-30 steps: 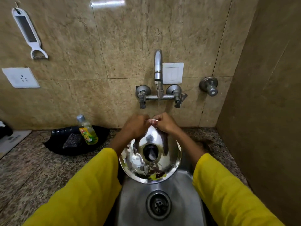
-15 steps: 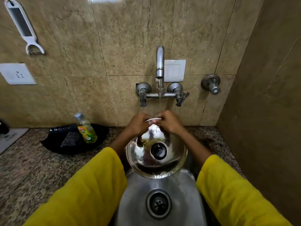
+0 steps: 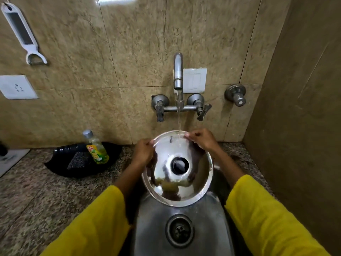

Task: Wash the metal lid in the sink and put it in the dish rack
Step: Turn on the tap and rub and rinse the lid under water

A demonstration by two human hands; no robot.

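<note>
Left hand (image 3: 143,154) is curled closed on the left rim of the metal lid (image 3: 195,183), fingers wrapped behind and thumb over the edge; right hand (image 3: 201,140) pinches the upper right rim in the same way. Between them the lid hangs tilted above the sink (image 3: 153,228), its far edge raised under the tap (image 3: 178,71), and a thin stream of water (image 3: 179,115) strikes it near the top.

Going left from the lid: a white peeler (image 3: 22,32) hangs high on the tiled wall, a socket plate (image 3: 17,86) sits below it, and on the speckled counter (image 3: 36,196) a black tray (image 3: 83,159) carries a dish soap bottle (image 3: 96,147) and a dark scrub pad (image 3: 77,159).

Polished steel, thin-rimmed, round and shallowly domed, the lid mirrors the room, with a dark round centre that is probably the knob fitting. Wet, such a surface is likely slick, and both grips sit only on the edge; a slip would drop it onto the steel basin. Water hitting the raised slope could also splash toward the yellow sleeves (image 3: 267,218). No dish rack is in view, so the carry will mean looking away with a dripping lid.
</note>
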